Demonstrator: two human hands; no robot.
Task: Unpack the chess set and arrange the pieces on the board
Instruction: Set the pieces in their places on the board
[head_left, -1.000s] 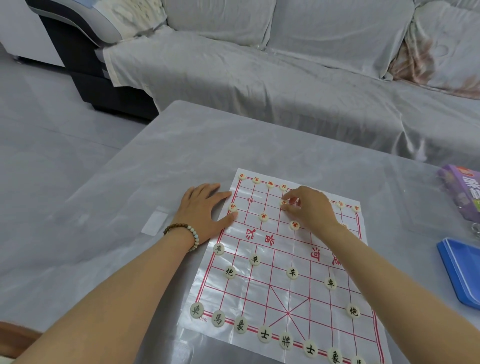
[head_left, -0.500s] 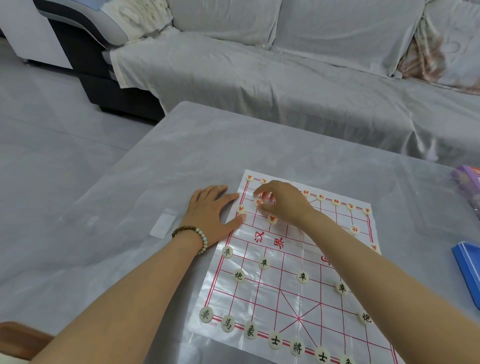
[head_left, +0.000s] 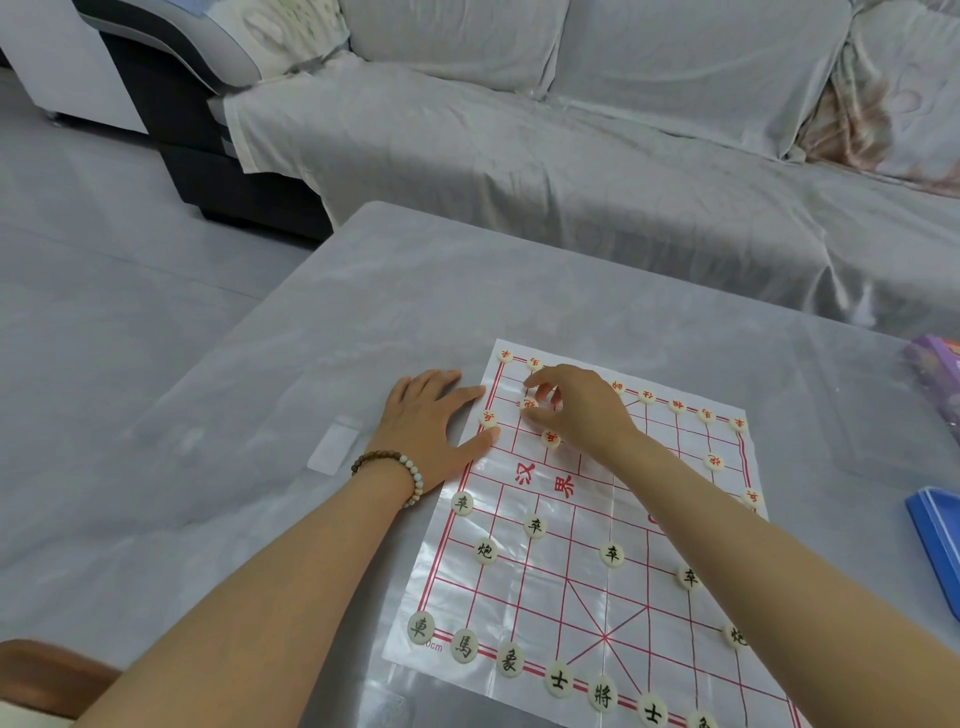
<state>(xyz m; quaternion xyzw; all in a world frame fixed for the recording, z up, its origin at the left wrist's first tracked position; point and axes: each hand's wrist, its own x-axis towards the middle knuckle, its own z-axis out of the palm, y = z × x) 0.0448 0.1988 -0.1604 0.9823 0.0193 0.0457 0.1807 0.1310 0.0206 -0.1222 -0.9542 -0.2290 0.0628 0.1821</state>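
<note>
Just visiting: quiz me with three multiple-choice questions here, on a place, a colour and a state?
1. Where on the board does the left hand rest? A. far edge; B. left edge; C. near right corner.
2. What colour are the near-row pieces' characters? A. black; B. green; C. blue.
3. The right hand is: A. flat, open; B. pinching a red-marked piece; C. an empty fist.
Answers: 1 B, thumb on that edge. 2 A, black strokes. 3 B, thumb and finger close on it.

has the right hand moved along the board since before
Yes: the right hand has shifted left along the board toward its far-left corner, now pinching a red piece.
</note>
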